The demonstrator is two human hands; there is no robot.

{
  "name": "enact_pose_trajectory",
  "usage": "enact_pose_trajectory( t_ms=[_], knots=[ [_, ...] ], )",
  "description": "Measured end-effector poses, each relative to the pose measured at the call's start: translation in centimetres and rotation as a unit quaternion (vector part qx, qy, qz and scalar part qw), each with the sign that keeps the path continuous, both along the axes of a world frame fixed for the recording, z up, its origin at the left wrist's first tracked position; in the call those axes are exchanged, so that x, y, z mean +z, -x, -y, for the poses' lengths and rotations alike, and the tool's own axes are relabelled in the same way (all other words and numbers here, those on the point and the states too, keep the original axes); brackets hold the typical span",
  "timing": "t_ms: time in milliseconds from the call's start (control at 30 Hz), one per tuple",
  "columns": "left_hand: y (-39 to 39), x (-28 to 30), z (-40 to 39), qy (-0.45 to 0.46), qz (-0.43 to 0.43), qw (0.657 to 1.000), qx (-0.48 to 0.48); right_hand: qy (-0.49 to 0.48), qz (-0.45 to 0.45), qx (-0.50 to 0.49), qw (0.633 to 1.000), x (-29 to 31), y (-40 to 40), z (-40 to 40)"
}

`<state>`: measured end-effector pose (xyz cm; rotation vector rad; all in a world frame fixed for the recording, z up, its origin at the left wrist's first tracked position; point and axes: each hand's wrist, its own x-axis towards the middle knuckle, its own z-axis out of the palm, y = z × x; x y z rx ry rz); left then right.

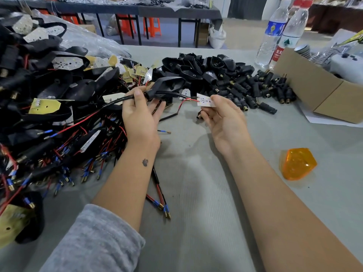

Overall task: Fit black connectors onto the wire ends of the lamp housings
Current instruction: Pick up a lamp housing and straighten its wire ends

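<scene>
My left hand (140, 112) grips the stem of a black lamp housing (167, 84), thumb on top, with its sleeved wires trailing left. Red and black wires (185, 101) run from the housing to a small white LED board (205, 100), which my right hand (224, 116) pinches between thumb and fingers. A black connector with a brass end (200, 115) lies on the table just under my right fingers. A heap of loose black connectors (261, 89) sits beyond my right hand. More empty black housings (206, 65) are piled behind them.
A big tangle of wired housings and boards (55, 114) fills the left. A wire pair with blue terminals (160, 199) lies between my forearms. An orange lens (297, 163) is at right, a cardboard box (318, 93) and two water bottles (279, 34) at back right.
</scene>
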<state>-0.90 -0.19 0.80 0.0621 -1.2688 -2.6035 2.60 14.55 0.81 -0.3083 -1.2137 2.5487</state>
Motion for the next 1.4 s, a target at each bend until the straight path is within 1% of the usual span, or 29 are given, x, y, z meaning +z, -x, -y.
enact_pose_trajectory(
  t_ms=[133, 300, 500, 633, 733, 800, 867, 900, 933, 967, 1000, 1033, 1067, 1100, 1200, 1300, 1333, 1400],
  knots=[
    [0.0, 0.0, -0.3, -0.011, 0.016, 1.0, -0.012, -0.027, -0.02, -0.036, 0.999, -0.2, 0.0, 0.0],
    [-0.3, 0.1, -0.6, -0.019, 0.027, 0.998, -0.057, -0.086, -0.012, -0.036, 0.996, -0.1, 0.1, -0.1],
    [-0.8, -0.2, -1.7, 0.103, 0.0, 0.984, -0.148, -0.217, -0.009, -0.049, 0.975, -0.5, -0.2, 0.7],
    [-0.9, -0.6, -1.9, 0.154, 0.01, 0.972, -0.177, -0.275, -0.007, -0.073, 0.959, -0.5, -0.2, 0.8],
    [-0.9, -0.7, -1.9, 0.174, 0.003, 0.969, -0.173, -0.306, -0.006, -0.084, 0.948, -0.5, -0.3, 0.8],
    [-1.0, -0.7, -1.9, 0.19, -0.003, 0.969, -0.161, -0.361, -0.001, -0.11, 0.926, -0.6, -0.3, 0.8],
    [-1.0, -0.7, -2.0, 0.2, -0.007, 0.968, -0.151, -0.451, 0.007, -0.159, 0.878, -0.7, -0.3, 0.9],
    [-1.0, -0.6, -1.9, 0.2, -0.008, 0.968, -0.149, -0.481, 0.008, -0.177, 0.859, -0.7, -0.3, 0.9],
    [-1.1, -0.5, -1.9, 0.196, -0.006, 0.969, -0.148, -0.487, 0.011, -0.182, 0.854, -0.6, -0.4, 0.9],
    [-1.1, -0.4, -1.8, 0.186, -0.001, 0.971, -0.148, -0.473, 0.013, -0.175, 0.863, -0.6, -0.4, 0.9],
    [-1.1, -0.2, -1.8, 0.173, 0.006, 0.974, -0.147, -0.439, 0.011, -0.155, 0.885, -0.4, -0.6, 1.0],
    [-1.1, -0.1, -1.7, 0.163, 0.012, 0.976, -0.145, -0.395, 0.006, -0.122, 0.91, -0.3, -0.6, 1.0],
    [-1.1, -0.1, -1.7, 0.159, 0.016, 0.977, -0.143, -0.363, 0.005, -0.084, 0.928, -0.1, -0.6, 0.9],
    [-1.1, -0.1, -1.6, 0.161, 0.017, 0.977, -0.141, -0.352, 0.01, -0.044, 0.935, 0.0, -0.6, 0.9],
    [-0.9, -0.2, -1.4, 0.171, 0.015, 0.977, -0.131, -0.368, 0.013, 0.07, 0.927, 0.0, -0.6, 0.6],
    [-0.6, -0.3, -1.3, 0.173, 0.004, 0.978, -0.117, -0.405, 0.01, 0.163, 0.899, 0.0, -0.8, 0.5],
    [-0.6, -0.3, -1.4, 0.173, 0.003, 0.978, -0.115, -0.402, 0.018, 0.175, 0.899, 0.2, -0.8, 0.7],
    [-0.9, -0.2, -1.5, 0.172, 0.012, 0.976, -0.133, -0.332, 0.046, 0.167, 0.927, 0.5, -0.8, 1.0]
  ],
)
